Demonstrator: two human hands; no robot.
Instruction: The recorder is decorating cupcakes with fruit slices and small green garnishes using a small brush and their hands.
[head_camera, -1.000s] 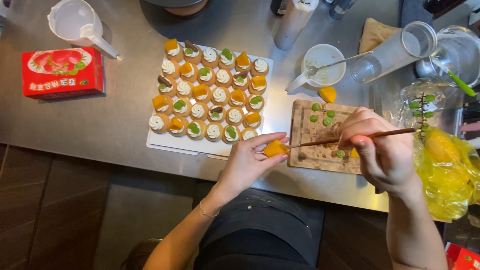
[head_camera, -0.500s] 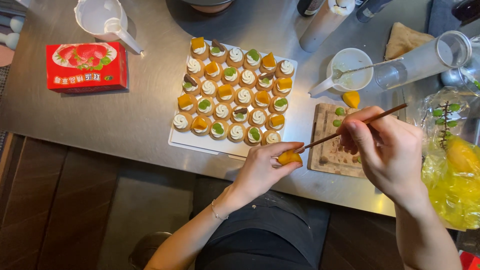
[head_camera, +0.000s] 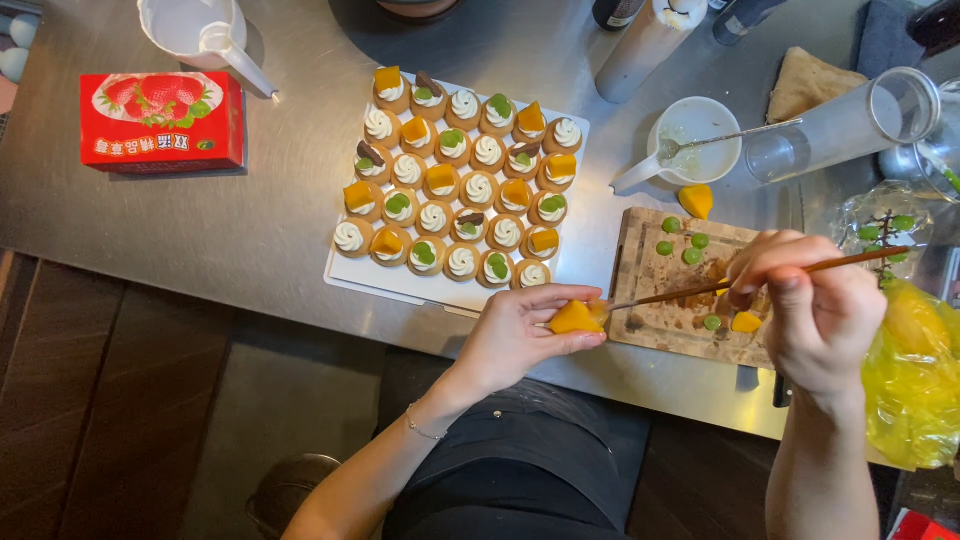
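**Mango chunk meets knife, right at the near edge of the counter**

So the left hand (head_camera: 520, 335) is curled around a small orange wedge of mango (head_camera: 575, 318), pinched between thumb and fingertips, just off the near edge of the brushed steel counter (head_camera: 250, 220). The right hand (head_camera: 815, 300) is clenched around a thin wooden-handled knife (head_camera: 760, 278), handle angled up to the right and the metal tip touching the mango wedge on its right side.

Under the knife sits a worn rectangular wooden cutting board (head_camera: 670, 320) with a few green grape halves (head_camera: 683, 248) at its far-left corner and a small orange mango scrap (head_camera: 746, 322) near the right hand. Another orange mango piece (head_camera: 696, 200) lies on the counter just past the board's far edge.

Left of the board, a white rectangular tray (head_camera: 400, 285) carries rows of little round tartlets with piped white cream (head_camera: 460, 175), some topped with mango cubes, some with green grape slices, a couple with something dark brown.

Farther back there's a white ceramic cup with a metal spoon (head_camera: 695, 150), a clear plastic tumbler lying on its side (head_camera: 850, 125), and a white squeeze bottle (head_camera: 650, 45). Far left sits a red cardboard box with strawberry pictures (head_camera: 162, 122), with a clear plastic measuring jug (head_camera: 195, 30) behind it. A crumpled yellow plastic bag (head_camera: 910, 380) sits at the right edge, next to the right wrist.
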